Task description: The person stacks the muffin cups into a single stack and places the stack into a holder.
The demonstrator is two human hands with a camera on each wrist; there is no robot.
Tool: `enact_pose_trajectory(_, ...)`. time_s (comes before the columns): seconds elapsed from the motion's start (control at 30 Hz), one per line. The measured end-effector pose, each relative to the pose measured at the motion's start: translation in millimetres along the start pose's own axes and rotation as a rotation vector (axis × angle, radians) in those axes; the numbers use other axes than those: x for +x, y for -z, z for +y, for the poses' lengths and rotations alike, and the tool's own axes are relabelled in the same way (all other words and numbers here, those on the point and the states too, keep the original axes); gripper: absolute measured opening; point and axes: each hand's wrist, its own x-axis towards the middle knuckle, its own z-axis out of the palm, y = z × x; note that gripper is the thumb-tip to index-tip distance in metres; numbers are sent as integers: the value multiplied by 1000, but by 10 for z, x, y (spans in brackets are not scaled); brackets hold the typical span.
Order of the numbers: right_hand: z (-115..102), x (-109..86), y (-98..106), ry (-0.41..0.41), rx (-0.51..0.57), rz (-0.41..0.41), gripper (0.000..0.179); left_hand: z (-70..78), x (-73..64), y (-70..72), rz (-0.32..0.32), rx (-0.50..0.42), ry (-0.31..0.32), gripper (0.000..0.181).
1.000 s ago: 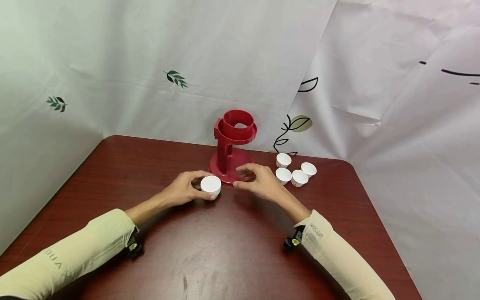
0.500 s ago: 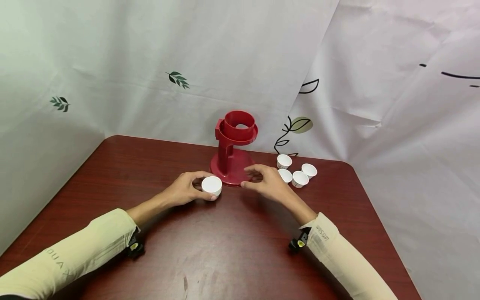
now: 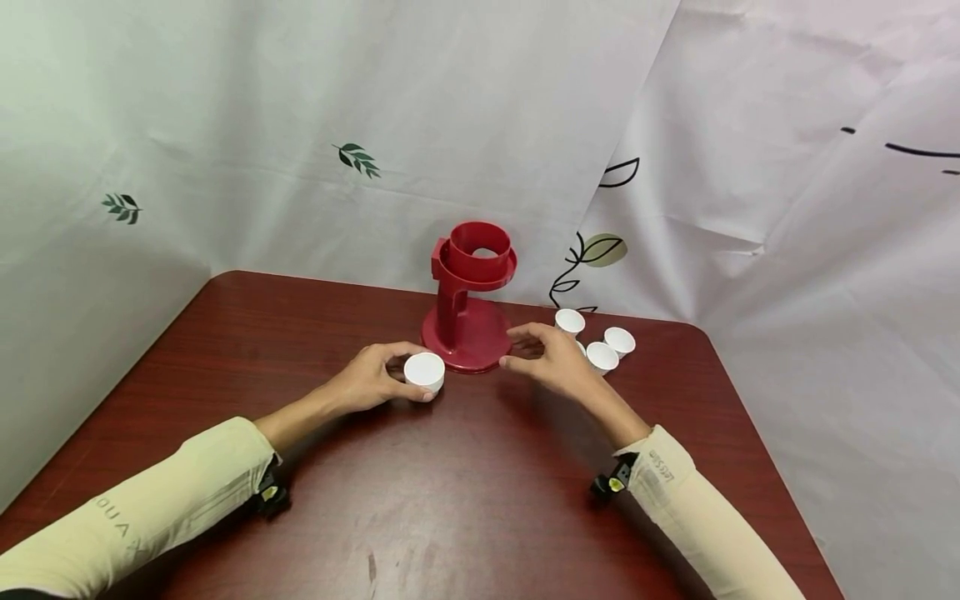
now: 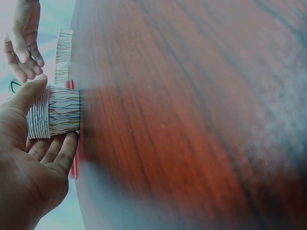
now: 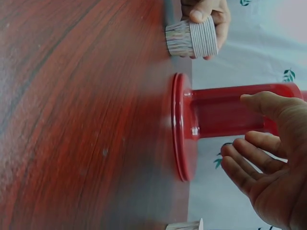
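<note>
My left hand (image 3: 372,379) grips a stack of white paper cups (image 3: 424,372) between thumb and fingers, in front of a red stand. The left wrist view shows the stack (image 4: 53,111) with several nested rims and thin coloured streaks on the lowest cup's wall, its base at the tabletop. My right hand (image 3: 553,360) holds nothing; its fingers are loosely bent in the air by the stand's right edge. The red stand (image 3: 453,312) has a round base, a post and a ring on top. In the right wrist view, my right hand (image 5: 273,148) overlaps the post.
Several loose white cups (image 3: 602,357) stand upright at the back right of the brown table (image 3: 465,500), one partly hidden behind my right hand. A pale curtain (image 3: 300,167) with leaf prints hangs right behind the table's far edge.
My right hand has moved to the right, away from the stack, and now covers more of one loose cup. The left hand still holds the stack in nearly the same place.
</note>
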Motion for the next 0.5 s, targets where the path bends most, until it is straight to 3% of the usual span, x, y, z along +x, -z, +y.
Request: enact_pose_trajectory(0.5, 100, -52, 160, -19, -37, 48, 53, 3, 1, 9, -7, 17, -1, 62)
